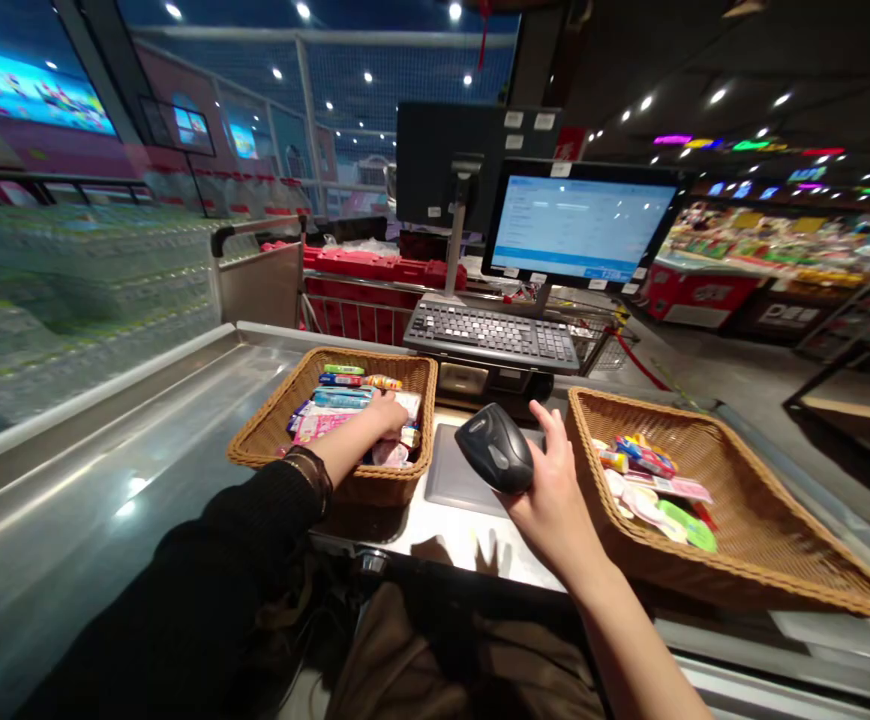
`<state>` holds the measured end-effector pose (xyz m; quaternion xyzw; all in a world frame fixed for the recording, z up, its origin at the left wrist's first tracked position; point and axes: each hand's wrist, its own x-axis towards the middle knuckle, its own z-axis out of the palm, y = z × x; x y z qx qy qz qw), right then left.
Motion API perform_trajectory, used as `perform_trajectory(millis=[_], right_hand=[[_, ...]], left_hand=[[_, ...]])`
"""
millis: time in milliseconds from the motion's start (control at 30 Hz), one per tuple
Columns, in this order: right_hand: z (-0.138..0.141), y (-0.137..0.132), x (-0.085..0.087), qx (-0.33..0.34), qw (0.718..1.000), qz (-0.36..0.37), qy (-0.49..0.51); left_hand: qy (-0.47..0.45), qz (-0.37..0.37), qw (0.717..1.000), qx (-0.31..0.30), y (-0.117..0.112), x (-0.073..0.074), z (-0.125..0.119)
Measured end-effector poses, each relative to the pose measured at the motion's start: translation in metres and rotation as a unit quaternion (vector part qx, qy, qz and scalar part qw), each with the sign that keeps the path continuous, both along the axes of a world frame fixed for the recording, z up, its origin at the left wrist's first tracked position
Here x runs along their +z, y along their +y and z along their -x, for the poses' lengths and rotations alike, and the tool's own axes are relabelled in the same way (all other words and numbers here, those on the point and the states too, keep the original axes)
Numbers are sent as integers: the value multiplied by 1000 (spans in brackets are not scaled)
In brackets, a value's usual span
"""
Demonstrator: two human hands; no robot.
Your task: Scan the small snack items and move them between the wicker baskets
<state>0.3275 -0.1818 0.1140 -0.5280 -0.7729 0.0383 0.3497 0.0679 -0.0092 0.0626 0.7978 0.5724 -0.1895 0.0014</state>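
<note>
- As it runs along the left side, the long silver metal counter (180, 470) carries a woven brown basket on either side of a flat grey rectangular plate.
- The larger brown wicker basket (772, 500), on the right, has much of its floor bare; its goods lie toward the left end: a red-and-blue shiny packet (645, 457), pale round pieces and a bright green flat item (688, 525).
- The smaller brown wicker basket (386, 487), on the left, is more crowded, with a pale blue long packet (343, 397), a pink flat packet (320, 428) and other small wrapped goods.
- The left hand (386, 412) reaches into the smaller basket, fingers down among the packets; whether they grip one cannot be told.
- The right hand (551, 495) holds a black plastic handheld scanner (496, 448) above the flat grey rectangular plate (446, 475); some fingers stretch out past it, the others are hidden.
- The step in hand appears to be selecting a packet; lifting one would call for a narrow pinch, and the scanner kept steady.
</note>
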Motion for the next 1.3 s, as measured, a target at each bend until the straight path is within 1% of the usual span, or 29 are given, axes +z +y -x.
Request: perform_trajectory(millis=[133, 367, 667, 800, 900, 1000, 1067, 1167, 1300], right_hand=[[2, -2, 4, -18, 1000, 1, 10], [1, -1, 1, -2, 1000, 5, -11], [-4, -3, -2, -6, 1000, 5, -14], [0, -6, 0, -8, 1000, 12, -3], [3, -7, 1, -9, 1000, 10, 0], [2, -7, 2, -15, 1000, 5, 5], [1, -6, 2, -15, 1000, 9, 3], [2, -5, 4, -20, 1000, 19, 8], [10, -5, 10, -20, 999, 29, 14]], left_hand=[[0, 6, 1000, -6, 5, -1, 0], [-13, -13, 999, -32, -1, 0, 4], [-38, -2, 999, -12, 1, -3, 8], [-36, 3, 999, -13, -2, 0, 5], [-28, 5, 999, -24, -6, 5, 1], [-17, -1, 999, -39, -11, 15, 1], [-10, -18, 998, -51, -15, 26, 6], [-15, -86, 993, -81, -21, 49, 20], [-63, -194, 971, -122, -28, 84, 40]])
